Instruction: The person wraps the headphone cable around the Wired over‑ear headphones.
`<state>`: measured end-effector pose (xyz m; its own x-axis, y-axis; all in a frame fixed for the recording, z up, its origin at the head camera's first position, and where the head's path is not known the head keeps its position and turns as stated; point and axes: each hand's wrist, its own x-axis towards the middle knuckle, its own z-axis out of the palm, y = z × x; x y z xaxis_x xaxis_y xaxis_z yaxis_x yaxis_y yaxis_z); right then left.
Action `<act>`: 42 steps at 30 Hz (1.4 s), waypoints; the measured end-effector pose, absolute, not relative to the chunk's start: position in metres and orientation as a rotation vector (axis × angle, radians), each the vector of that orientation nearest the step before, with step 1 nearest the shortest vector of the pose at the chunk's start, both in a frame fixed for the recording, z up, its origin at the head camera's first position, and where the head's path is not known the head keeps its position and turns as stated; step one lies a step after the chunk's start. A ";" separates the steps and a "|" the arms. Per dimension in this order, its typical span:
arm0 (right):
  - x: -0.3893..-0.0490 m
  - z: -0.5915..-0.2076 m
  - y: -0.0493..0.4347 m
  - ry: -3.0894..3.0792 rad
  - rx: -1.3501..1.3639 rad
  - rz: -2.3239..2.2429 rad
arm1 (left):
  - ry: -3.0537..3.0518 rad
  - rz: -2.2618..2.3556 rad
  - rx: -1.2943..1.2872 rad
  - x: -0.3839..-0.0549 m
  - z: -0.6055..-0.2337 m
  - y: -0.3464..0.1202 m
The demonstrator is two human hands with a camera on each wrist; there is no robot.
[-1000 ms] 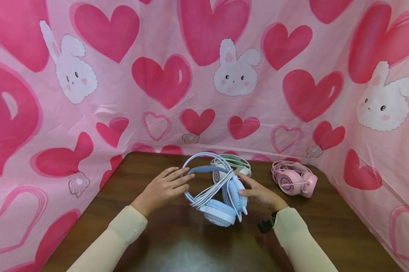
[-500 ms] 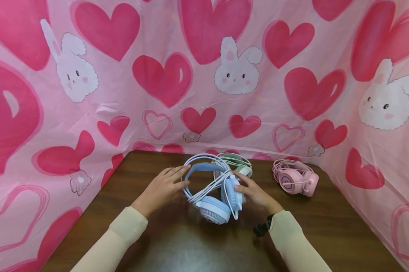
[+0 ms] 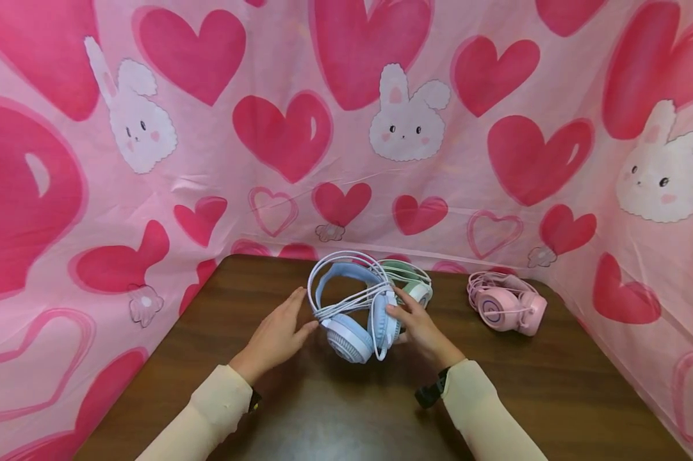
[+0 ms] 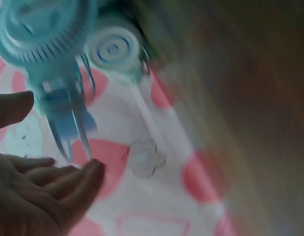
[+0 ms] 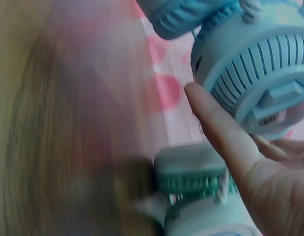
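Light-blue headphones (image 3: 348, 338), with white cable wound across the headband, stand tilted over the table's middle in the head view. My right hand (image 3: 424, 330) grips the right ear cup, its thumb on the padded side. In the right wrist view, the ribbed ear cup (image 5: 260, 73) lies against that hand. On the other side, my left hand (image 3: 274, 336) is spread, fingertips right at the headband's left edge. The left wrist view shows this hand (image 4: 48, 191) with relaxed fingers, curled round nothing, below the headphones (image 4: 48, 49).
Green-and-white headphones (image 3: 420, 292) lie just behind the blue pair, partly hidden by it. Pink headphones (image 3: 505, 307) with wound cable rest farther right. A pink cloth with hearts and rabbits (image 3: 346, 153) hangs around the brown wooden table (image 3: 335, 410).
The blue headphones have turned and shifted slightly left and back. My left hand's fingers have slid off the headband to its outer edge; my right hand has moved left with the ear cup.
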<state>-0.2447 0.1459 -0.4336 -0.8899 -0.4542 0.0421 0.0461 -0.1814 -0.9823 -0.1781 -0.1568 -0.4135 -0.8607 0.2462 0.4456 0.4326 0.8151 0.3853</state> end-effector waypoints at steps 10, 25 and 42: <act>-0.242 -0.436 0.115 1.819 -0.328 -2.230 | -2.693 -1.345 -0.257 -0.178 -0.423 -0.151; -0.242 -0.442 0.082 1.753 -0.299 -2.256 | -2.555 -1.672 -0.018 -0.189 -0.432 -0.155; -0.259 -0.447 0.033 1.556 -0.457 -2.208 | -2.410 -1.833 0.142 -0.212 -0.424 -0.202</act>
